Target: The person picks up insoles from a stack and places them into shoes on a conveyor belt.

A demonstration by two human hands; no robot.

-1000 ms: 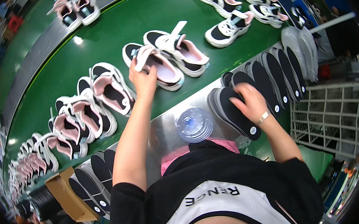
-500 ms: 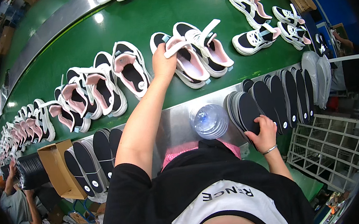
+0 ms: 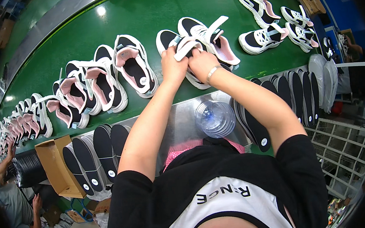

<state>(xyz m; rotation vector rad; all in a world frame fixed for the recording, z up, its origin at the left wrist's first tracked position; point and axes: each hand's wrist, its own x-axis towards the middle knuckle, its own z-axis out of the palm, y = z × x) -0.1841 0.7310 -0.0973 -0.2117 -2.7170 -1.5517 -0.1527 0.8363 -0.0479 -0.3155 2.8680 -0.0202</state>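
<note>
My left hand (image 3: 173, 65) is closed on the near side of a black, white and pink sneaker (image 3: 166, 38), by its raised white strap. My right hand (image 3: 203, 62) is at the same sneaker's opening, fingers bent down into it. A dark piece that looks like a black insole (image 3: 194, 47) shows beside those fingers; most of it is hidden by the hand and strap. The matching sneaker (image 3: 191, 26) stands against it on the right, strap up and pink lining showing. To the left, another sneaker (image 3: 133, 70) has a black insole with a round white label inside.
Bundled black insoles (image 3: 254, 127) line the metal edge at right, more insoles (image 3: 84, 163) at left beside a cardboard box (image 3: 58, 170). Clear round plastic containers (image 3: 215, 118) sit before me. Several sneakers stand along the green belt (image 3: 159, 6). A person (image 3: 12, 196) works at far left.
My right hand has left the insole stack at right and moved up and left into the sneaker's opening. My left hand stays on that sneaker. The sneakers appear slightly shifted in view.
</note>
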